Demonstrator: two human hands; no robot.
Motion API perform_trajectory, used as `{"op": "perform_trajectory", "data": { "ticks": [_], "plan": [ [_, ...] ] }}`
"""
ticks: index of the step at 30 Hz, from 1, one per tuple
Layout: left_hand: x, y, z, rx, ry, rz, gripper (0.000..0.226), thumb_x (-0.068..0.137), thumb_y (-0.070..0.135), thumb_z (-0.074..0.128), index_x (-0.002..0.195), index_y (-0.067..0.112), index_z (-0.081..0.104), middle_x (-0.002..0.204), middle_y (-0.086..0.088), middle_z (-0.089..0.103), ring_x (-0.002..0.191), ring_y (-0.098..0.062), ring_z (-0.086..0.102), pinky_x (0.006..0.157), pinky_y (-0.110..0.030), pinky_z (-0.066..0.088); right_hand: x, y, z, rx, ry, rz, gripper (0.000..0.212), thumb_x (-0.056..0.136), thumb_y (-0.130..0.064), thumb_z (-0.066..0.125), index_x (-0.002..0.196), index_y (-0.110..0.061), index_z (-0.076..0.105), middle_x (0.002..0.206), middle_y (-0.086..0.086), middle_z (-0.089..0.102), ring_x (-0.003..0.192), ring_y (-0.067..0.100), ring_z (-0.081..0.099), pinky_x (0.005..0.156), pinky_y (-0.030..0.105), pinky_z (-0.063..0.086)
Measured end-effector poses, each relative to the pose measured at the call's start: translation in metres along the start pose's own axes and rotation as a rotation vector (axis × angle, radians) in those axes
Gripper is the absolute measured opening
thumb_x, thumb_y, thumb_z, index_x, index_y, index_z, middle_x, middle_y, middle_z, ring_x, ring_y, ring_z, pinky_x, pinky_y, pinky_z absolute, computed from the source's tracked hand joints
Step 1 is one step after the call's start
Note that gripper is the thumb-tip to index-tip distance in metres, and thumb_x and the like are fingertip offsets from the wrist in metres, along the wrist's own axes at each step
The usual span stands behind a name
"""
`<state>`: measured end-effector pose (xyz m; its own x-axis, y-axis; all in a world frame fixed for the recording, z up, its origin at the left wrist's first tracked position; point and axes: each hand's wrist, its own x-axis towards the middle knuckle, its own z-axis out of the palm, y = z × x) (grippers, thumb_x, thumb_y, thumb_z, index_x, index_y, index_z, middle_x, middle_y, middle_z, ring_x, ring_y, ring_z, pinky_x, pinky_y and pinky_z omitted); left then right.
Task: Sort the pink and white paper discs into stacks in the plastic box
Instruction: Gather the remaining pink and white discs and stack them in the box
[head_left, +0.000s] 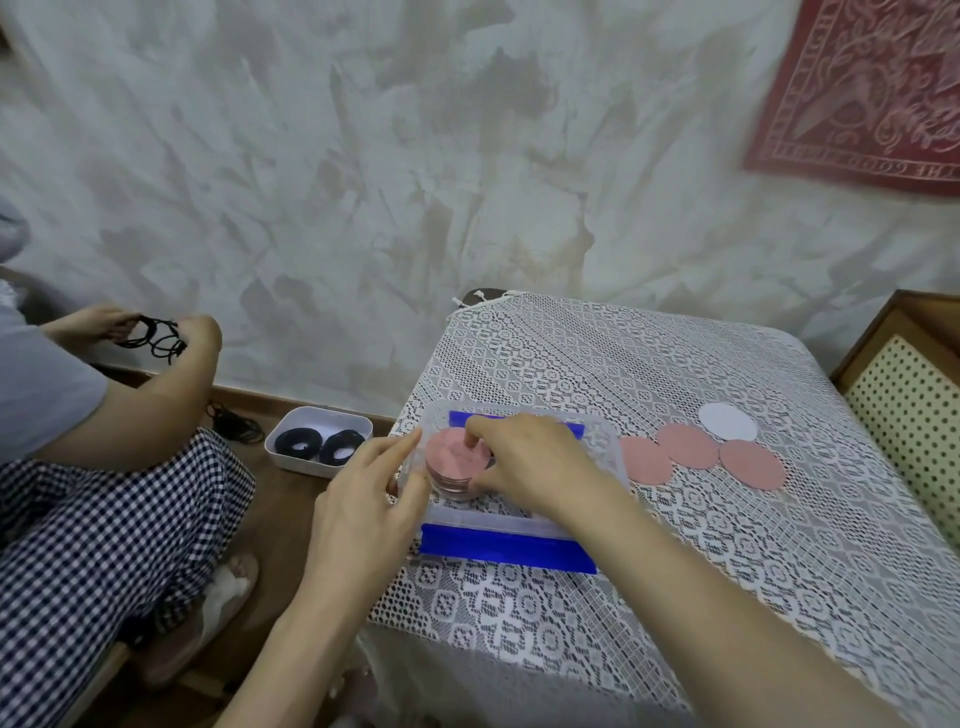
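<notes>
White lace is covering the tabletop (727, 519), and the clear plastic box (602, 441) with blue clips is sitting on it near the left edge. Left hand (358, 499) is pressing against the box's left wall, fingers spread and extended, gripping nothing I can make out. Right hand (524, 462) is reaching down into the box, fingertips resting on the pink stack (452, 462), thumb curling round its near side; whether it is pinching a disc, I cannot tell. Beside the box on the right, three loose pink discs (688, 447) are lying flat and overlapping, and one white disc (727, 422) is lying just behind them. Off to the left, another person is handling black bands (156, 335) above a white tray (291, 431) on the floor.
</notes>
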<state>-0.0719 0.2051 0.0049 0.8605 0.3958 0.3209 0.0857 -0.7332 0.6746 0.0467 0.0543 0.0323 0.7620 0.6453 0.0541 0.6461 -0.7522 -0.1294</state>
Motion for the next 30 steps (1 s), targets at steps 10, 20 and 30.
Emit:
{"op": "perform_trajectory", "data": {
  "ticks": [10,20,30],
  "plan": [
    [0.003,0.014,-0.011,0.228,-0.053,0.024,0.045,0.096,0.046,0.049,0.138,0.030,0.055,0.137,0.009,0.058,0.114,-0.013,0.060,0.084,-0.034,0.048,-0.017,0.000,-0.023,0.093,-0.019,0.004,0.046,0.090,-0.041,0.067,0.132,-0.023,0.061,0.121,0.003,0.070,0.111,0.028,0.061,0.089,0.041,0.053],
    [-0.004,0.052,0.001,0.368,0.002,0.209,0.034,0.094,0.037,0.059,0.125,0.024,0.064,0.124,0.004,0.064,0.110,-0.020,0.056,0.089,-0.037,0.047,-0.061,0.014,-0.050,0.231,0.175,-0.019,0.018,0.101,-0.024,0.054,0.109,-0.021,0.069,0.110,-0.001,0.066,0.098,0.018,0.057,0.083,0.035,0.043],
    [-0.010,0.051,0.008,0.374,0.032,0.232,0.026,0.092,0.029,0.063,0.116,0.023,0.070,0.121,0.004,0.066,0.110,-0.021,0.057,0.089,-0.039,0.047,-0.079,0.025,-0.050,0.205,0.067,-0.011,0.026,0.101,-0.017,0.054,0.119,-0.020,0.073,0.121,-0.004,0.072,0.107,0.013,0.066,0.095,0.028,0.049]
  ]
}}
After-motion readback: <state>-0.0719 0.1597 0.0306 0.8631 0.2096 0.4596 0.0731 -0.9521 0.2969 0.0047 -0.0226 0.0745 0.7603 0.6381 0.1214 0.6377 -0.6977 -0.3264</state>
